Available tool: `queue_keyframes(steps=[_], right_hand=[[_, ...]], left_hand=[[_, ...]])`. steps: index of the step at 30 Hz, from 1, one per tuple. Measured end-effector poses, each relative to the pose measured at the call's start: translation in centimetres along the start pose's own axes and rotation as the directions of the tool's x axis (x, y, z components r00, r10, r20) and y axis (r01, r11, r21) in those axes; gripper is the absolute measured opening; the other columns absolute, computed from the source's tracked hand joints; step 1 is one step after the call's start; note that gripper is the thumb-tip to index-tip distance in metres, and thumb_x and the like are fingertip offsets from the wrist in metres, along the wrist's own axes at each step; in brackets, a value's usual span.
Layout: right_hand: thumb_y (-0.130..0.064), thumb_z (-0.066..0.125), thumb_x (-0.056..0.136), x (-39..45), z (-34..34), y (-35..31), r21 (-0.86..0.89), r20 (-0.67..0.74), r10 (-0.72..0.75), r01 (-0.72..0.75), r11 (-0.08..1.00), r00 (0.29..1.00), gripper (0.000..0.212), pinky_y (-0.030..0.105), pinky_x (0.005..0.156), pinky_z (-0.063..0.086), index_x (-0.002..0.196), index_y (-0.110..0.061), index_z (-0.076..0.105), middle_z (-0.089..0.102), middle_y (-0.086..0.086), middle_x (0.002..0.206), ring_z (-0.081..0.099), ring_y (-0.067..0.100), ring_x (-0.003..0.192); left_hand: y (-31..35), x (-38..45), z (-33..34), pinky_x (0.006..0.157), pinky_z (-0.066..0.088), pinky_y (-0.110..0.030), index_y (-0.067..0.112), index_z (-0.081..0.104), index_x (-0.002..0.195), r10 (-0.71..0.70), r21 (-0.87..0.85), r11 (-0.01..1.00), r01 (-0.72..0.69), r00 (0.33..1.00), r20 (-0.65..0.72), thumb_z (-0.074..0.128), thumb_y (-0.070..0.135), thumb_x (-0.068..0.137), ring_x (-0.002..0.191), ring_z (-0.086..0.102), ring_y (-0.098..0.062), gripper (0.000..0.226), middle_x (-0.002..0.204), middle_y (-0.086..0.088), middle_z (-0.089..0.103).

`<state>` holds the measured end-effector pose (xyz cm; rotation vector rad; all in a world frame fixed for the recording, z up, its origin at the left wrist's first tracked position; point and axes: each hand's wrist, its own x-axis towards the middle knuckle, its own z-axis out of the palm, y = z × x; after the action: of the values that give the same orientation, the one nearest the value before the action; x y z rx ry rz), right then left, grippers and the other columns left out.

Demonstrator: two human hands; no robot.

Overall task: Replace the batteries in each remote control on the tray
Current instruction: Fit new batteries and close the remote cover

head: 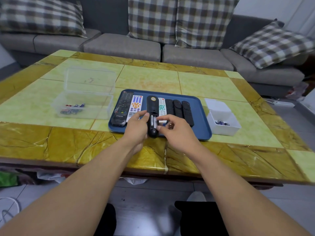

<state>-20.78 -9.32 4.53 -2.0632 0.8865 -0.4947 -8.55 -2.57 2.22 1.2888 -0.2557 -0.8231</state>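
Observation:
A blue tray [201, 116] lies on the table with several remotes in a row: a black one [122, 106] at the left, a white one with blue and orange buttons [135, 105], a white one with teal buttons [162, 107] and dark ones [180, 109] at the right. My left hand [136, 128] holds a black remote [152, 106] back side up, its battery bay open with batteries [153, 120] showing. My right hand [177, 132] has its fingertips at the bay, pinching at a battery. A small object [171, 124] lies on the tray by my right hand.
A clear lidded box [85, 99] with several batteries stands left of the tray. A white box [223, 123] with several batteries stands to its right. A grey sofa [122, 45] with checked cushions runs behind the table. My feet show below the table's front edge.

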Motion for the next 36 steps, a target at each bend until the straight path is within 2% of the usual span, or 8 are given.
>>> queue_keyframes(steps=[5, 8, 14, 18, 22, 25, 29, 36], right_hand=[[-0.005, 0.052, 0.099, -0.1, 0.3, 0.5, 0.240, 0.195, 0.224, -0.268, 0.933, 0.955, 0.031, 0.026, 0.065, 0.046, 0.120, -0.022, 0.066, 0.062, -0.001, 0.102, 0.055, 0.010, 0.069], [-0.013, 0.055, 0.101, 0.1, 0.5, 0.3, 0.185, 0.016, 0.100, -0.101, 0.978, 0.995, 0.023, 0.028, 0.082, 0.054, 0.116, -0.024, 0.069, 0.069, -0.008, 0.101, 0.065, 0.007, 0.085], [-0.018, 0.068, 0.093, 0.1, 0.5, -0.8, 0.236, -0.198, -0.077, 0.124, 0.964, 0.977, 0.008, 0.016, 0.071, 0.050, 0.097, -0.025, 0.066, 0.075, -0.015, 0.094, 0.066, -0.009, 0.080], [-0.017, 0.072, 0.090, 0.3, 1.2, -0.6, 0.124, -0.184, -0.171, 0.195, 0.973, 0.968, 0.014, 0.014, 0.074, 0.052, 0.093, -0.026, 0.061, 0.075, -0.013, 0.097, 0.067, -0.007, 0.094], [-0.024, 0.078, 0.083, 0.7, 1.7, 0.0, -0.037, -0.206, -0.240, 0.237, 0.971, 0.949, 0.013, 0.037, 0.080, 0.056, 0.087, -0.032, 0.069, 0.074, -0.014, 0.096, 0.067, 0.004, 0.095], [-0.024, 0.079, 0.082, 0.7, 1.8, -0.1, -0.105, -0.181, -0.294, 0.279, 0.955, 0.938, 0.015, 0.037, 0.083, 0.054, 0.094, -0.033, 0.078, 0.075, -0.011, 0.102, 0.064, 0.006, 0.096], [-0.017, 0.077, 0.085, 0.6, 1.8, -0.3, -0.100, -0.158, -0.360, 0.347, 0.932, 0.920, 0.019, 0.035, 0.090, 0.053, 0.101, -0.027, 0.080, 0.074, -0.011, 0.110, 0.058, 0.004, 0.103], [-0.016, 0.073, 0.089, 0.6, 1.7, -0.5, -0.222, -0.123, -0.419, 0.387, 0.895, 0.899, 0.018, 0.032, 0.094, 0.049, 0.103, -0.026, 0.080, 0.070, -0.008, 0.112, 0.057, 0.013, 0.108]], left_hand=[[0.5, -0.3, -1.0, 0.056, 0.062, -0.040, 0.010, 0.050, 0.131, -0.041, -0.058, 0.998, 0.040, 0.999, -0.025, 0.040, 0.015, 0.109, 0.084, 0.075, -0.028, 0.026, 0.114, -0.017, 0.067], [0.7, -0.3, -1.2, 0.056, 0.062, -0.040, 0.009, 0.050, 0.130, -0.062, -0.063, 0.996, 0.060, 0.997, -0.035, 0.039, 0.012, 0.108, 0.082, 0.074, -0.028, 0.025, 0.116, -0.018, 0.067], [0.7, -0.6, -0.6, 0.061, 0.061, -0.044, 0.009, 0.053, 0.129, -0.064, -0.053, 0.996, 0.067, 0.997, 0.043, 0.041, 0.012, 0.107, 0.069, 0.075, -0.021, 0.025, 0.098, -0.012, 0.072], [0.8, -0.8, -0.1, 0.055, 0.061, -0.036, 0.014, 0.059, 0.116, -0.062, -0.062, 0.996, 0.065, 0.997, 0.051, 0.043, 0.012, 0.107, 0.067, 0.071, -0.016, 0.018, 0.093, -0.007, 0.070], [0.9, -0.7, -0.1, 0.050, 0.056, -0.027, 0.009, 0.055, 0.127, -0.059, -0.093, 0.994, 0.061, 0.998, 0.021, 0.044, 0.010, 0.106, 0.077, 0.067, -0.020, 0.023, 0.109, -0.016, 0.071], [1.1, -0.8, -0.3, 0.051, 0.054, -0.024, 0.010, 0.054, 0.131, -0.043, -0.091, 0.995, 0.044, 0.999, 0.009, 0.044, 0.011, 0.106, 0.079, 0.068, -0.018, 0.027, 0.117, -0.016, 0.070], [1.0, -0.8, -0.2, 0.059, 0.045, -0.028, 0.011, 0.056, 0.131, 0.001, -0.083, 0.997, -0.001, 1.000, 0.005, 0.045, 0.014, 0.106, 0.073, 0.062, -0.014, 0.027, 0.096, -0.006, 0.069], [1.4, -1.3, 0.2, 0.044, 0.048, -0.021, 0.014, 0.056, 0.126, 0.025, -0.153, 0.988, -0.023, 1.000, 0.008, 0.041, 0.010, 0.108, 0.052, 0.064, -0.006, 0.024, 0.074, 0.001, 0.069]])
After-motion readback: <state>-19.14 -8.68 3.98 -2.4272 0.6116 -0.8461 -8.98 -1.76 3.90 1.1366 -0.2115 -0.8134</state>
